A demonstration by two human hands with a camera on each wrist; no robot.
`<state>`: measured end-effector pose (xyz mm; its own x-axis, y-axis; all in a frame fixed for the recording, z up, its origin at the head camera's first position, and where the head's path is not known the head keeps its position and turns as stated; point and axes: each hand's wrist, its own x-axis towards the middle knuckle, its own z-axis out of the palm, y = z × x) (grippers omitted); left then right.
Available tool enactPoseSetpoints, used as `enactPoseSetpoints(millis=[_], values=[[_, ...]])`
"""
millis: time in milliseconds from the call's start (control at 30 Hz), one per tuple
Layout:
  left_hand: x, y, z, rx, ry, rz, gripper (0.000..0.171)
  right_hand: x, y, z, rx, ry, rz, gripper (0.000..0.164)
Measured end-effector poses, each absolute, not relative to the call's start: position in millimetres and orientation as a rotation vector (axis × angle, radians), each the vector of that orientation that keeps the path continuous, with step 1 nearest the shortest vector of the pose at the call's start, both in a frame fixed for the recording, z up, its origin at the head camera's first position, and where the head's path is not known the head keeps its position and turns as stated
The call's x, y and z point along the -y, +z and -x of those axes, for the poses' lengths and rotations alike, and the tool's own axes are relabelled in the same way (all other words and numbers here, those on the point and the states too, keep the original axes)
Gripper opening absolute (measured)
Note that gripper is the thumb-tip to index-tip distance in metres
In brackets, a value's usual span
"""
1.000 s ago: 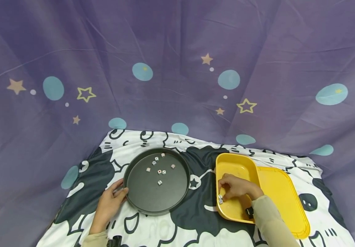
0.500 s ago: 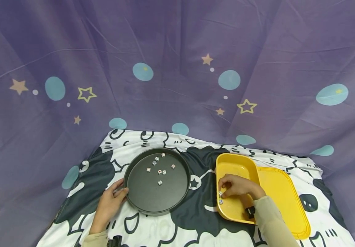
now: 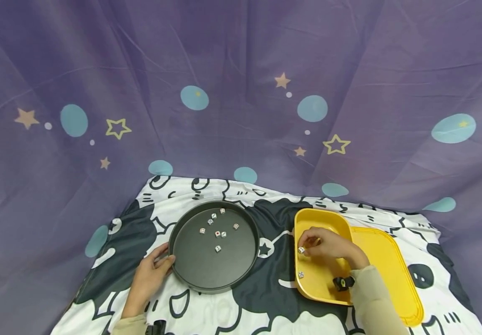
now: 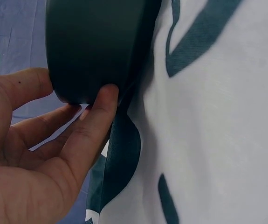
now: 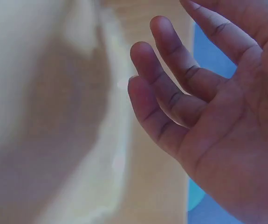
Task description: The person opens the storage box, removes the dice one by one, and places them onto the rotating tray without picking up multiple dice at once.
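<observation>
In the head view my left hand (image 3: pixel 150 274) holds the near-left edge of a round black pan (image 3: pixel 213 270). The left wrist view shows a thumb and fingers against the wall of the pan (image 4: pixel 92 51). Several white dice lie scattered in its far half, among them a die with a red pip (image 3: pixel 217 234). Over the yellow box (image 3: pixel 322 214), my right hand (image 3: pixel 329 244) pinches a white die (image 3: pixel 301 250) at its fingertips. Another die (image 3: pixel 301 274) lies in the box by the left wall. The right wrist view shows several bent fingers (image 5: pixel 164 84), but the pinched die is hidden.
A flat yellow lid (image 3: pixel 385 274) lies to the right of the box, partly under the right sleeve (image 3: pixel 375 298). Black-and-white patterned cloth (image 3: pixel 266 284) covers the table. Behind hangs a purple curtain (image 3: pixel 241 130) with stars and dots.
One of the two dice side by side in the box is now between my right fingertips, carried away from its neighbour toward the far side. My left hand and the pan stay put.
</observation>
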<state>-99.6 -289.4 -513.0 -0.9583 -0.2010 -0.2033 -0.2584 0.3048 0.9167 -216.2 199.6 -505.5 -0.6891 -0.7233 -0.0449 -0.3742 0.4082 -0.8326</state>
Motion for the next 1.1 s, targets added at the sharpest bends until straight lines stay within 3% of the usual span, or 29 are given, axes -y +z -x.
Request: enactPoseSetpoints(millis=[600,1100], values=[[290.0,-515.1,99.2,-2.483,1.805,0.427,0.051,-169.5,-463.8,228.1,-2.416,-1.245,0.944,0.016],[290.2,-515.6,97.8,-2.475,1.826,0.429,0.052,-104.3,-437.9,240.5,-2.402,-1.265,1.01,0.018]])
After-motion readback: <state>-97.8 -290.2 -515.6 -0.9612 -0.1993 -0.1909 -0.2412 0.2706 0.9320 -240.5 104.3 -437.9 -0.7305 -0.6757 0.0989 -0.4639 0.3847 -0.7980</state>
